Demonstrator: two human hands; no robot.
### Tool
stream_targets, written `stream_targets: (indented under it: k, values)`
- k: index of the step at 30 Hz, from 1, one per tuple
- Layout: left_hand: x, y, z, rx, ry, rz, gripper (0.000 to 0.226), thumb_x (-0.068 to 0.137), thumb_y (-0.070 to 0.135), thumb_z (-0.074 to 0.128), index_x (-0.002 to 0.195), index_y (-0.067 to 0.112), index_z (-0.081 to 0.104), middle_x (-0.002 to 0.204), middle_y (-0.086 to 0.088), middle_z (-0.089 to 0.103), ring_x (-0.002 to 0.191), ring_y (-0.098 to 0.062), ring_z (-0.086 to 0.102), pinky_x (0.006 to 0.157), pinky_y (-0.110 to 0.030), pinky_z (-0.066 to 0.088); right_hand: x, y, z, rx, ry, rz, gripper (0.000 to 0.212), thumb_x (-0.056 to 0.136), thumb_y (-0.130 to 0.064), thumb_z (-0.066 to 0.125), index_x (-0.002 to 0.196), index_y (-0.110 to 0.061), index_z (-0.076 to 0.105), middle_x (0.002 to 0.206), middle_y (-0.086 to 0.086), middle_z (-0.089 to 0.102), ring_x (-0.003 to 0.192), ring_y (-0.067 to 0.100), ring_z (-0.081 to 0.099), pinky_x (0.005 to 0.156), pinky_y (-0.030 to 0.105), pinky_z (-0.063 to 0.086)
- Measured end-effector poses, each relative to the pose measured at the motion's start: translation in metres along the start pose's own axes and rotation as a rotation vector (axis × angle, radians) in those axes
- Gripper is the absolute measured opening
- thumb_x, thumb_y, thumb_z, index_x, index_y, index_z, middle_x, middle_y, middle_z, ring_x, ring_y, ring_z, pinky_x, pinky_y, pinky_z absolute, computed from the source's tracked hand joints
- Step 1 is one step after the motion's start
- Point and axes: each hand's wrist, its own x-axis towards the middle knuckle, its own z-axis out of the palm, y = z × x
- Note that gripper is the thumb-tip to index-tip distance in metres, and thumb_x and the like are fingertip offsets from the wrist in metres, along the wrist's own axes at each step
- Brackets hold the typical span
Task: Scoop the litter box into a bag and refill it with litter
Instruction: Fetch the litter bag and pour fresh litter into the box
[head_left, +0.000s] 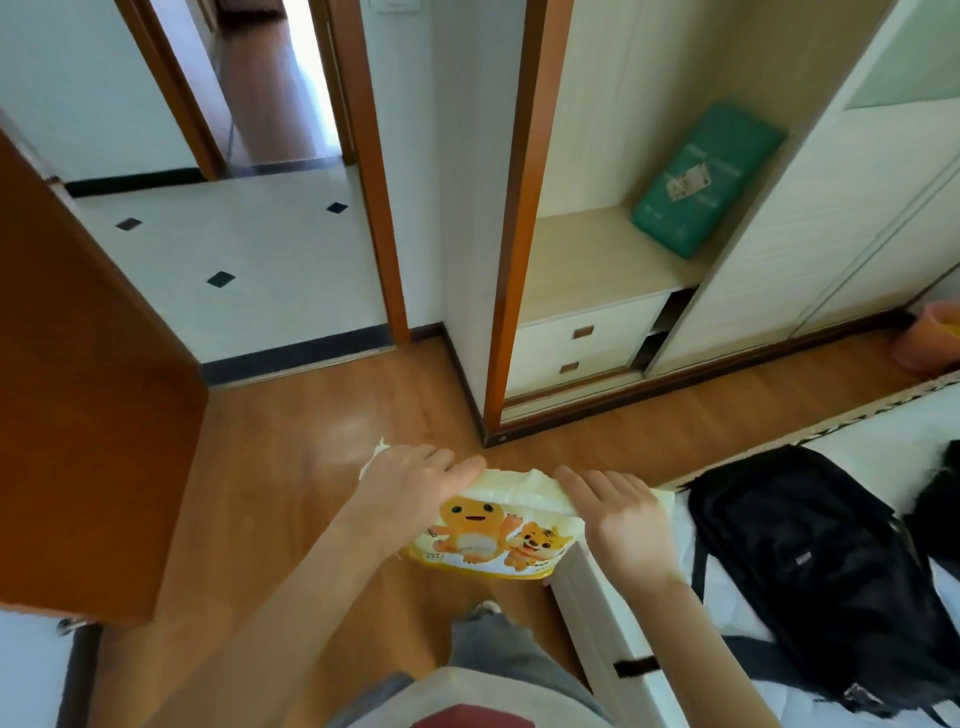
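Two hands, left hand (415, 480) and right hand (618, 512), are gripping one yellow bag (498, 525) above a wooden floor (291, 467); one green pack (706, 176) is leaning in the wardrobe (597, 260).

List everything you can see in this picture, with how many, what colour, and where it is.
plastic bag: one, pale yellow with orange cartoon animals, held in front of the person
green package: one, leaning in the open wardrobe
drawers: two, cream, below the package
backpack: one, black, on the white surface at right
orange bin: one, far right on the floor
wooden door: one, brown, left
left hand: grips the bag's top edge
right hand: grips the bag's top edge
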Motion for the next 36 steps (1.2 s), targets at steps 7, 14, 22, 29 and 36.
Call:
stream_targets:
  k: [7,14,22,29,36]
  values:
    - [0.134,-0.043,-0.005,-0.02,0.006,0.085,0.064,0.047,0.025,0.094,0.106,0.021,0.068,0.065,0.004,0.062,0.053,-0.011,0.058,0.044,-0.019,0.037,0.083,0.087,0.026,-0.043,-0.006,0.066,0.029,0.073,-0.01,0.057,0.099,-0.008,0.07,0.072,0.004,0.064,0.059,0.025,0.06,0.056,0.032,0.049]
    - [0.267,-0.086,0.013,-0.001,0.02,0.213,0.065,0.08,0.028,0.075,0.137,0.025,0.044,0.109,-0.002,0.067,0.091,-0.019,0.067,0.076,-0.034,0.057,0.157,0.173,0.063,-0.101,-0.08,0.171,0.05,0.056,-0.001,0.085,0.103,-0.008,0.071,0.078,0.004,0.067,0.065,0.026,0.064,0.061,0.033,0.051]
    - [0.413,-0.118,0.028,-0.038,0.089,0.375,0.055,0.06,0.018,0.086,0.111,0.022,0.065,0.066,0.004,0.065,0.048,-0.012,0.059,0.041,-0.023,0.044,0.222,0.27,0.1,-0.181,-0.033,0.264,0.029,0.072,-0.005,0.059,0.099,-0.01,0.071,0.075,0.001,0.065,0.062,0.025,0.062,0.058,0.032,0.048]
    - [0.518,-0.117,0.028,-0.088,0.055,0.332,0.062,0.047,0.013,0.086,0.105,0.023,0.068,0.06,0.007,0.06,0.041,-0.012,0.053,0.039,-0.018,0.027,0.277,0.362,0.114,-0.239,0.015,0.261,0.03,0.077,-0.013,0.046,0.092,-0.011,0.071,0.069,0.001,0.062,0.057,0.025,0.058,0.056,0.03,0.044]
    - [0.627,-0.108,0.05,-0.105,-0.005,0.183,0.061,0.039,0.012,0.082,0.097,0.027,0.068,0.057,0.006,0.058,0.039,-0.016,0.052,0.035,-0.02,0.036,0.331,0.492,0.152,-0.165,-0.054,0.133,0.03,0.074,-0.013,0.05,0.096,-0.011,0.071,0.076,0.002,0.066,0.061,0.026,0.061,0.056,0.033,0.048]
